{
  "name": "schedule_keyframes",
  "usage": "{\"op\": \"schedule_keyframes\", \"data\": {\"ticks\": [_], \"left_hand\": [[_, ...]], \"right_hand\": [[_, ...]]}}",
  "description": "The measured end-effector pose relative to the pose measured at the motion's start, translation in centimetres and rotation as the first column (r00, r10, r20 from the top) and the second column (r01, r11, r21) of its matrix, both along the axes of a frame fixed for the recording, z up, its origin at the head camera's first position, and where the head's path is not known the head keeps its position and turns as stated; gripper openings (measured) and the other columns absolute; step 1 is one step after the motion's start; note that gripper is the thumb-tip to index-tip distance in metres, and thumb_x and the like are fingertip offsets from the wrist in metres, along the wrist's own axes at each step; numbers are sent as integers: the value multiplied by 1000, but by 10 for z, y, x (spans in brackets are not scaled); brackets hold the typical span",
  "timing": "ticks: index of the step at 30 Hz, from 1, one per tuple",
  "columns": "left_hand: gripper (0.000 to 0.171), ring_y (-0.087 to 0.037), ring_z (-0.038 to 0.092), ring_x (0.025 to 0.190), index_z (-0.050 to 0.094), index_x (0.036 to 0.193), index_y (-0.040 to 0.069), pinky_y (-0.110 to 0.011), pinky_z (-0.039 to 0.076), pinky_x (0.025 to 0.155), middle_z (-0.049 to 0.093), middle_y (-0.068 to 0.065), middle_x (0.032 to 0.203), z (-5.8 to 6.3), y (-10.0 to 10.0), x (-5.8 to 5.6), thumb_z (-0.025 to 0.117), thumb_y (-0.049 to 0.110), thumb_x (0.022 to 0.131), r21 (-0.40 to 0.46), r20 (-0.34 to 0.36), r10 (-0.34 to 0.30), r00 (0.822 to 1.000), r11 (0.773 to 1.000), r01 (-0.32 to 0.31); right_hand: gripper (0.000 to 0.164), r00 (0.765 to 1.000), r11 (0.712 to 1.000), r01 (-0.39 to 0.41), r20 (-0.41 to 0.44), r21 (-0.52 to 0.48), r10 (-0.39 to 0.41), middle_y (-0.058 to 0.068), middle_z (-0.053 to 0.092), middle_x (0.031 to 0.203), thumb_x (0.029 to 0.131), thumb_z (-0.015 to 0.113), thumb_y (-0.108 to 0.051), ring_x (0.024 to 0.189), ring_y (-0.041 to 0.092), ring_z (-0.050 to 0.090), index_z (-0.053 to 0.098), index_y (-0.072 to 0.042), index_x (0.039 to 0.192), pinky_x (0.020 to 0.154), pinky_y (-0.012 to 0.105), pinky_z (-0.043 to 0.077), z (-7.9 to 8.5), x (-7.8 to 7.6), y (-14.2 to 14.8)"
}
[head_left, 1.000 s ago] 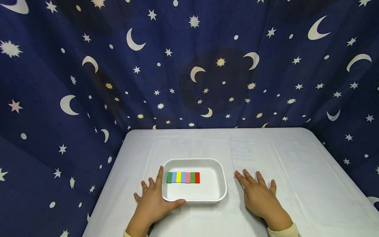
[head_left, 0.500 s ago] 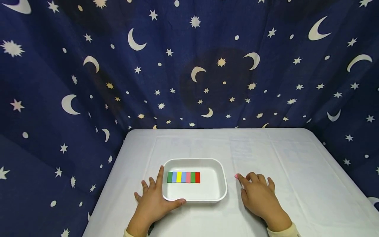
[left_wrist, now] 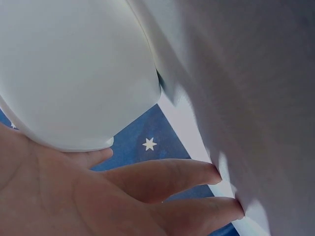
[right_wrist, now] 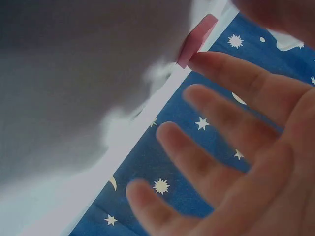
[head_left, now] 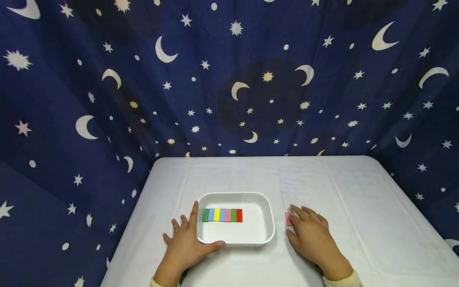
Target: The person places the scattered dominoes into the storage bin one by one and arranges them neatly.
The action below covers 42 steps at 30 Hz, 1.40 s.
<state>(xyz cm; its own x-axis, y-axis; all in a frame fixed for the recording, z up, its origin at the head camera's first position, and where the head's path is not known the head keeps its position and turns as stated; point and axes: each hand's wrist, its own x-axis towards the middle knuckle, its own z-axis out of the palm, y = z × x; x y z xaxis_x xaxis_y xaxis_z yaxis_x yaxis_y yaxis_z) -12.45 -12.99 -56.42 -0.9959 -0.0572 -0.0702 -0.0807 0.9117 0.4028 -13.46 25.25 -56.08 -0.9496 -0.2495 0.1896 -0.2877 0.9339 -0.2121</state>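
Observation:
A white tray (head_left: pixel 256 235) rests on the table, holding a row of coloured tiles (head_left: pixel 222 215) in green, blue, yellow, pink and red. My left hand (head_left: pixel 184 245) spreads around the tray's near left corner, the thumb along the front rim and the index finger along the left side. In the left wrist view, the tray's wall (left_wrist: pixel 78 69) lies against that hand (left_wrist: pixel 108 191). Right of the tray, my right hand (head_left: pixel 312 235) touches a pink tile (head_left: pixel 288 219) with its index fingertip. The right wrist view shows the thumb apart from this tile (right_wrist: pixel 198 40) and the other fingers extended.
A white cloth covers the table (head_left: pixel 244 175). Dark blue curtains (head_left: pixel 265 99) with moons and stars hang behind it and along both sides.
My right hand's fingers drew in at the pink tile, then spread again with the thumb out to the side. More of the tile now shows. The left hand and tray stay put.

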Motion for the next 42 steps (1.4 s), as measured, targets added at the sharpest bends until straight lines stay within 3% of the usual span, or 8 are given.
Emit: {"op": "schedule_keyframes", "data": {"ticks": [2, 7, 14, 25, 33, 42], "left_hand": [[154, -70, 29, 142, 4, 171, 39, -96, 17, 94, 45, -39, 152, -1, 0, 0, 59, 109, 45, -1, -1, 2, 1000, 1000, -2], [154, -70, 28, 142, 5, 171, 38, -96, 16, 94, 45, -39, 152, -1, 0, 0, 60, 108, 45, 1, -2, 4, 1000, 1000, -4], [154, -70, 29, 142, 4, 171, 38, -96, 16, 94, 45, -39, 152, 0, 0, 0, 59, 109, 46, 0, -2, -1, 1000, 1000, 1], [154, -71, 28, 142, 2, 171, 39, -95, 15, 95, 43, -39, 153, 1, 0, 1, 56, 110, 45, 1, 13, -4, 1000, 1000, 3], [153, -70, 27, 143, 2, 171, 39, -95, 16, 96, 43, -39, 154, 1, 0, 1, 59, 109, 47, 5, 18, -3, 1000, 1000, 3], [152, -70, 24, 144, 3, 170, 40, -95, 13, 96, 42, -38, 155, 0, -2, 0, 64, 106, 47, 14, 16, -1, 1000, 1000, 0]], "right_hand": [[51, 1000, 1000, -24, 0, 4, 24, 16, 63, 145, 88, 83, -30, 137, 47, 51, 74, 1, 128, 100, 77, 37, -1, 0, 0], [50, 998, 998, -54, 14, -14, 54, 16, 70, 134, 90, 83, -31, 132, 44, 58, 75, 4, 124, 101, 73, 42, -1, -1, 1], [37, 999, 998, -54, -3, -14, 54, 9, 76, 118, 84, 89, -23, 119, 37, 67, 79, -3, 114, 97, 68, 45, 3, -3, 2], [28, 999, 999, -41, -1, -28, 41, 5, 76, 109, 78, 92, -27, 110, 33, 68, 78, -14, 99, 94, 69, 46, 5, -4, 0], [33, 997, 998, -66, -29, -21, 65, 1, 75, 107, 79, 91, -29, 106, 29, 68, 78, -16, 107, 91, 65, 48, 1, -4, 1], [36, 996, 996, -86, 37, 17, 85, -2, 72, 106, 80, 91, -29, 102, 27, 67, 77, -16, 111, 83, 61, 53, 9, -8, -1]]}}
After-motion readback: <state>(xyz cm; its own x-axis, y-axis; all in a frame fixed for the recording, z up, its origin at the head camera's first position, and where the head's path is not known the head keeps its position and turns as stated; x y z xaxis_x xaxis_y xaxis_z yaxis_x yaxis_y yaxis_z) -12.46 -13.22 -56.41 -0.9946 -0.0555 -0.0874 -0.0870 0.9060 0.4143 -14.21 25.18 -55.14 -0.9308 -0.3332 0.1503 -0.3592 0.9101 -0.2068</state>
